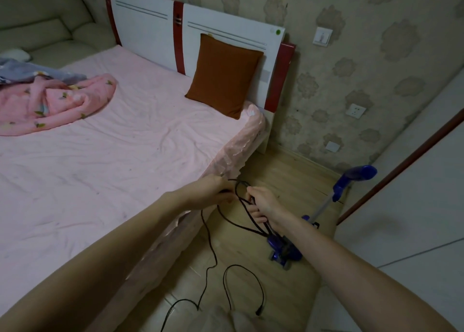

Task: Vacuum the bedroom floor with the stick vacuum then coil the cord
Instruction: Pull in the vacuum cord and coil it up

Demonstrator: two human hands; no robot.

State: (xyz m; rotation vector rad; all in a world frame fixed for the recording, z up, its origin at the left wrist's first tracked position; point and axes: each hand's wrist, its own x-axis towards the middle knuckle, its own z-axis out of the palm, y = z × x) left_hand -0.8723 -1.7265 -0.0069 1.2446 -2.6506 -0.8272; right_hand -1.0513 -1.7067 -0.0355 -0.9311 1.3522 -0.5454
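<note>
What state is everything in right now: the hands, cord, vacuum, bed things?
Left hand: grips the cord.
Right hand: holds gathered loops.
Cord: partly coiled, the rest loose on the floor.
Plug: unplugged, on the floor.
Vacuum: standing by the wardrobe.
Pillow: upright against the headboard.
Blanket: crumpled on the bed.

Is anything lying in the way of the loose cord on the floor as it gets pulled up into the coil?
Nothing visible. The cord trails over bare floor beside the bed up to the left hand and right hand, which both grip loops of it.
</note>
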